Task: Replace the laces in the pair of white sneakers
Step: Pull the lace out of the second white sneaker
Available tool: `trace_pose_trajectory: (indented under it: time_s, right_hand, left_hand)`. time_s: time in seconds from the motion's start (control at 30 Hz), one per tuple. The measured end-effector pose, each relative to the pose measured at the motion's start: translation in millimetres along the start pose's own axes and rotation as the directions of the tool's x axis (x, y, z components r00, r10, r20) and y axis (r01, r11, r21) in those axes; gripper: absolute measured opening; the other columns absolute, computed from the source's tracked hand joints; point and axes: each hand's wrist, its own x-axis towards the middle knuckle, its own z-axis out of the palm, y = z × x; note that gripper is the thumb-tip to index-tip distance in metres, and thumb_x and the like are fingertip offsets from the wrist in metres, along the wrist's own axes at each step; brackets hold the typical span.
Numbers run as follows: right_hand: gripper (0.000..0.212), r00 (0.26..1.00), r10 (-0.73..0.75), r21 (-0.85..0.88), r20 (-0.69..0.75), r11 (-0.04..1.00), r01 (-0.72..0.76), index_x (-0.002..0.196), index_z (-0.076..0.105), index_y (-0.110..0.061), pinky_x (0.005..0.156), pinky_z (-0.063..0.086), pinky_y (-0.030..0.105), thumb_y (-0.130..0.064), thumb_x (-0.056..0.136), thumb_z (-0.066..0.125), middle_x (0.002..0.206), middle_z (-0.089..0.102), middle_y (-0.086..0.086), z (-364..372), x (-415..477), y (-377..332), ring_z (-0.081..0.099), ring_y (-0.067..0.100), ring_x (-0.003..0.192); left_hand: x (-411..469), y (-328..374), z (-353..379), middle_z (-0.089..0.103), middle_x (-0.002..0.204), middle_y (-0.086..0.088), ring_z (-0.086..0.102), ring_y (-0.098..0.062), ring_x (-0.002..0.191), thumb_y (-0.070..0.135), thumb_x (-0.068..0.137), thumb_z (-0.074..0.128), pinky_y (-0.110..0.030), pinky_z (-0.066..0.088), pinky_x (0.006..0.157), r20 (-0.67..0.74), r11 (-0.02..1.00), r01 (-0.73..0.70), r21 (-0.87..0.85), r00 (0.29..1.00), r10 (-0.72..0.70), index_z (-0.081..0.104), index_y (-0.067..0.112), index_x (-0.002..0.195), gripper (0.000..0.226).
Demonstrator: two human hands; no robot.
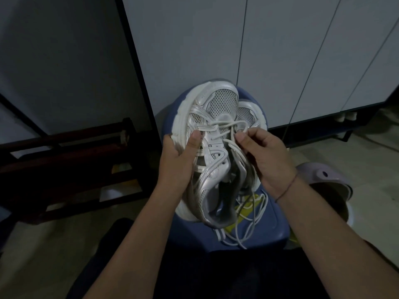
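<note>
Left hand (179, 156) grips the near white sneaker (216, 108) at its sole edge, with the thumb pressed on the upper beside the eyelets. Right hand (265, 156) pinches the white lace (224, 128) between thumb and forefinger over the tongue. Second sneaker (248, 113) lies just beside it, partly hidden. Both are over a blue stool (269, 225). Loose lace ends (244, 223) trail across its seat.

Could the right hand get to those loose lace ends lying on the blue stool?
Probably yes. The loose lace ends lie uncovered on the blue stool, just beneath the right hand. Its fingers now pinch a lace, so they must let go first.
</note>
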Motion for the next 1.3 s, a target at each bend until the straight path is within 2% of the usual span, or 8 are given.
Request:
trace_pose_trajectory:
  time_s: [0.2,0.37,0.53,0.63,0.8,0.97,1.17,1.3]
  right_hand:
    - [0.021,0.948,0.229,0.47,0.222,0.827,-0.31,0.064,0.052,-0.016,0.046,0.036,0.016,-0.023,0.084,0.051,0.056,0.04,-0.006,-11.4,6.9,-20.9,0.038,0.006,0.048]
    - [0.017,0.961,0.246,0.329,0.129,0.903,-0.276,0.07,0.059,-0.017,0.049,0.039,0.015,-0.033,0.076,0.061,0.061,0.047,-0.005,-9.9,3.8,-15.2,0.041,0.005,0.051]
    - [0.011,0.994,0.105,0.182,0.034,0.977,-0.109,0.074,0.069,-0.009,0.058,0.053,0.02,-0.016,0.066,0.069,0.063,0.065,0.001,-3.2,-2.0,-6.2,0.059,0.009,0.056]
    - [0.015,0.994,0.112,0.15,0.001,0.982,-0.111,0.072,0.07,-0.005,0.052,0.051,0.019,-0.019,0.065,0.07,0.06,0.065,0.003,-0.9,-2.9,-6.0,0.056,0.009,0.051]
    - [0.02,0.966,0.248,0.403,0.072,0.878,-0.256,0.068,0.054,-0.014,0.045,0.041,0.014,-0.031,0.075,0.061,0.049,0.047,-0.007,-8.0,3.1,-9.3,0.041,0.002,0.041]
    - [0.034,0.962,0.23,0.661,0.147,0.7,-0.269,0.052,0.047,-0.019,0.043,0.033,0.013,-0.038,0.081,0.051,0.043,0.039,-0.01,-30.3,13.7,-22.2,0.035,0.0,0.036]
    - [0.006,0.981,0.188,0.297,0.056,0.935,-0.196,0.081,0.066,-0.01,0.049,0.048,0.015,-0.014,0.078,0.063,0.061,0.061,-0.002,-7.0,2.6,-9.8,0.054,0.003,0.049]
    - [0.009,0.991,0.131,0.17,0.009,0.977,-0.131,0.064,0.075,-0.014,0.053,0.051,0.017,-0.016,0.067,0.067,0.061,0.067,-0.001,2.4,-4.4,-6.3,0.054,0.007,0.051]
  left_hand:
    - [0.8,0.8,-5.0,0.067,0.107,0.009,0.067,-0.008,0.099,0.045,0.086,0.067,-0.037,0.055,0.093,0.0,1.0,0.005,-0.008,1.0,-0.005,0.053,0.028,0.104,0.028]
    - [-1.2,-1.2,-2.0,0.067,0.106,0.01,0.066,-0.008,0.099,0.046,0.087,0.067,-0.039,0.054,0.094,0.008,0.999,0.014,0.03,1.0,-0.014,0.052,0.03,0.1,0.025]
    - [0.4,-1.4,-1.5,0.068,0.106,0.005,0.067,-0.013,0.1,0.05,0.084,0.067,-0.042,0.054,0.094,-0.014,1.0,0.029,0.002,0.999,-0.028,0.054,0.027,0.101,0.032]
    - [0.1,-2.5,-0.7,0.069,0.107,0.005,0.067,-0.013,0.101,0.052,0.083,0.068,-0.044,0.053,0.095,-0.007,1.0,0.026,0.007,1.0,-0.026,0.055,0.026,0.103,0.035]
    - [-1.2,-1.9,-3.0,0.069,0.11,0.007,0.067,-0.013,0.103,0.056,0.08,0.067,-0.043,0.054,0.095,0.015,0.999,0.031,0.009,0.999,-0.031,0.056,0.028,0.106,0.04]
    - [0.1,0.2,-4.7,0.069,0.109,0.005,0.067,-0.012,0.101,0.051,0.082,0.067,-0.041,0.054,0.094,-0.012,0.999,0.04,-0.014,0.999,-0.04,0.055,0.025,0.107,0.038]
    - [0.8,-1.1,-3.6,0.07,0.108,0.003,0.068,-0.013,0.1,0.049,0.083,0.067,-0.04,0.055,0.093,-0.021,0.998,0.057,-0.042,0.998,-0.058,0.056,0.023,0.108,0.037]
    - [0.9,-1.4,-3.5,0.07,0.108,0.003,0.068,-0.014,0.101,0.051,0.083,0.068,-0.042,0.054,0.094,-0.012,0.999,0.046,-0.022,0.999,-0.046,0.057,0.025,0.105,0.036]
